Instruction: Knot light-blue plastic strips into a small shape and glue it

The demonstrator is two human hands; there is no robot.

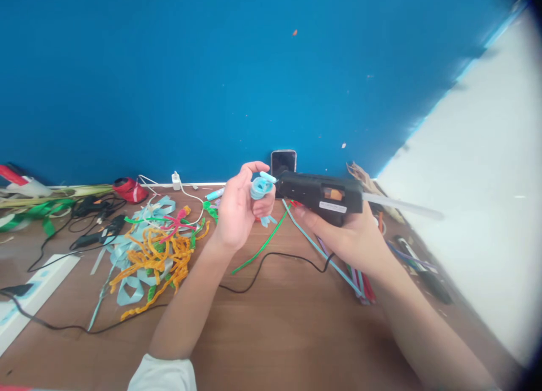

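Note:
My left hand [239, 207] is closed around a small light-blue curled craft piece [261, 187], raised above the table. It looks like a ribbon or pipe-cleaner flower, but its exact kind is unclear. In my right hand [353, 233] is a black hot glue gun [319, 193], pointing left, with a long translucent glue stick [402, 204] sticking out of its back. The gun's nozzle is at the right edge of the blue piece; whether they touch I cannot tell. My right fingers are mostly hidden behind the gun's handle.
Orange pipe cleaners [165, 255] and light-blue ribbon [131, 289] lie heaped on the left. A white power strip [40, 295] sits at the near left. A phone [283, 160] leans against the blue wall [254, 69]. One black cord [271, 255] crosses the wooden table [271, 334].

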